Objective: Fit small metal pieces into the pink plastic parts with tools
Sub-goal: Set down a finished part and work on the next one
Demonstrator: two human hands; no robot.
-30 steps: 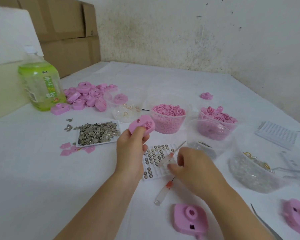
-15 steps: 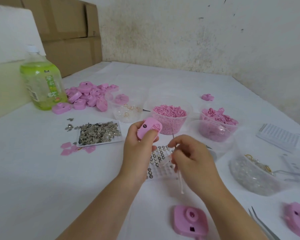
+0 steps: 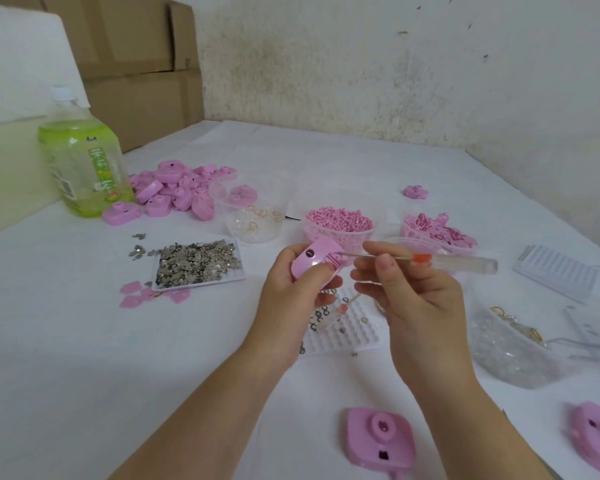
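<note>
My left hand grips the pink plastic shell above the white table while my right hand pinches the clear-handled needle tool, tip at the shell's edge, where pushing askew could, I judge, skid it off and lose the metal piece.

Lifts the right hand off its low place over the white peg tray, up to the centre of the frame, level with the left hand. Swings the clear-handled tool from hanging handle-down half a second ago to lying level, handle out toward the right of the frame, pinched at the metal shaft between thumb and fingers. Sets the thin metal tip, apart from it a second ago, against the upper edge of the pink part.
</note>
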